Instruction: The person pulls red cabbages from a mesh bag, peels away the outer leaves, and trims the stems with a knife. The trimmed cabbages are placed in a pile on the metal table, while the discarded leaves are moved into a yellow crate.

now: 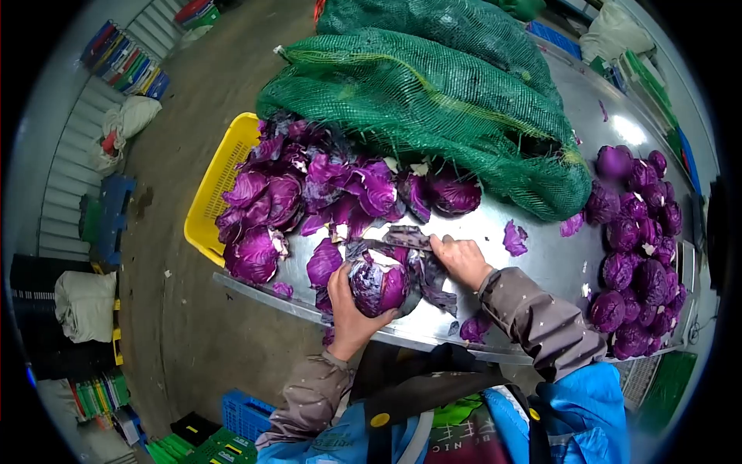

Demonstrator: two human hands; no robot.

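Observation:
My left hand (352, 313) is wrapped round the left and lower side of a red cabbage (379, 283) at the table's near edge. A knife (407, 237) with a wide, stained blade is gripped in my right hand (459, 260), its blade over the top of that cabbage. Dark loose leaves (434, 286) hang between the cabbage and my right hand. Left of and behind my hands lies a heap of purple leaves (332, 182), with another whole cabbage (454, 193) at its right end.
A yellow crate (207, 203) stands at the table's left end. Full green net sacks (433, 93) lie across the back of the metal table (533, 267). Several cabbages (635, 240) are piled at the right. Blue crates (246, 415) sit on the floor below.

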